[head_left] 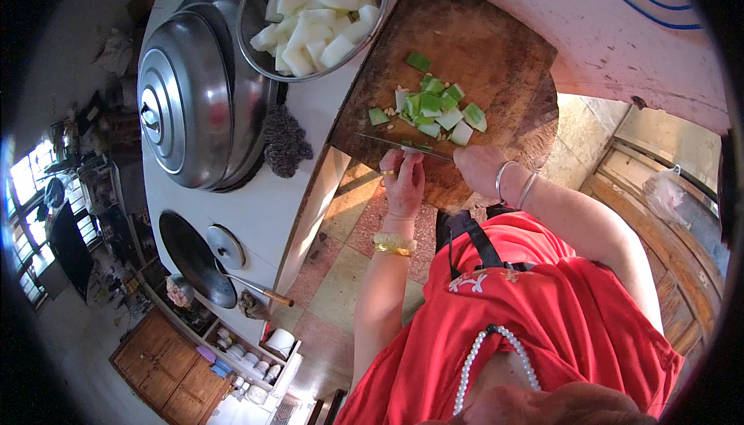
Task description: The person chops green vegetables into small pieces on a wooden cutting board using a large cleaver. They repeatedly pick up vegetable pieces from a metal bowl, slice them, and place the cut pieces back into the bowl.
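Observation:
On a worn wooden cutting board [465, 30] my right hand [478, 170] is closed around the handle of a kitchen knife [401, 145], seen nearly edge-on. My left hand [403, 175] holds a small pale piece of vegetable [411, 150] against the near side of the blade. The fingers hide most of this piece. Just beyond the blade lies a loose pile of green-skinned, pale-fleshed vegetable chunks [430, 102], with small seeds scattered around it. One green chunk [418, 61] lies apart, farther up the board.
Left of the board, a metal-rimmed basket [246, 56] holds pale peeled chunks. A large lidded metal pot [200, 99], a dark scouring pad [286, 141], a wok [189, 256] and a small lid [225, 246] occupy the white counter [256, 204]. A pale wall [587, 6] borders the board's far right side.

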Tool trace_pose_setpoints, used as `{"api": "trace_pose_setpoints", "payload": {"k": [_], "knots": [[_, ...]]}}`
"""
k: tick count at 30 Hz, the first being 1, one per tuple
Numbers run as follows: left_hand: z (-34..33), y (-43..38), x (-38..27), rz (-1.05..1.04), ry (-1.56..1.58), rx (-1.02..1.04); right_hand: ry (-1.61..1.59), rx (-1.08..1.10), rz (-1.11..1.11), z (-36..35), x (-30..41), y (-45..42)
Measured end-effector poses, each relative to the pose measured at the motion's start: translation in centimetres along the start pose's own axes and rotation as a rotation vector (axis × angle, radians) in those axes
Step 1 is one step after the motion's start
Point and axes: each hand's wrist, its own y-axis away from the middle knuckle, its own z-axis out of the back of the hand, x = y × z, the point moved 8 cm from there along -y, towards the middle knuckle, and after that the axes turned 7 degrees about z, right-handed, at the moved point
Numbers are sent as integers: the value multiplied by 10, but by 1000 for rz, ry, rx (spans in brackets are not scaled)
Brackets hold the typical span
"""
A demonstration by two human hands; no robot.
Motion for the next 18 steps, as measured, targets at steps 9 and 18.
{"api": "trace_pose_setpoints", "payload": {"k": [9, 18], "knots": [[23, -6, 14, 164, 78, -89, -45, -103, 0, -22, -22, -4], [135, -111, -16, 285, 512, -471, 28, -498, 224, 33, -37, 67]]}}
